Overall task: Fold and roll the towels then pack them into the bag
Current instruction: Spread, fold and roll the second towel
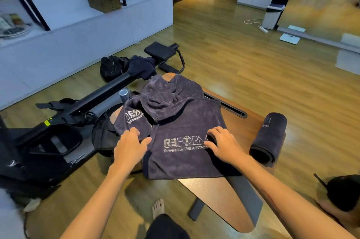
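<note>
Both hands flat, fingers spread: left hand (130,146), right hand (224,144) pressing towel (185,162) beneath.

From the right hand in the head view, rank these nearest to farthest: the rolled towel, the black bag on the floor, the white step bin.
1. Rolled towel: just right of the right hand, on the wooden bench.
2. Black bag: far left, on the floor beside the rowing machine.
3. White step bin: far right, near the mirror.
</note>
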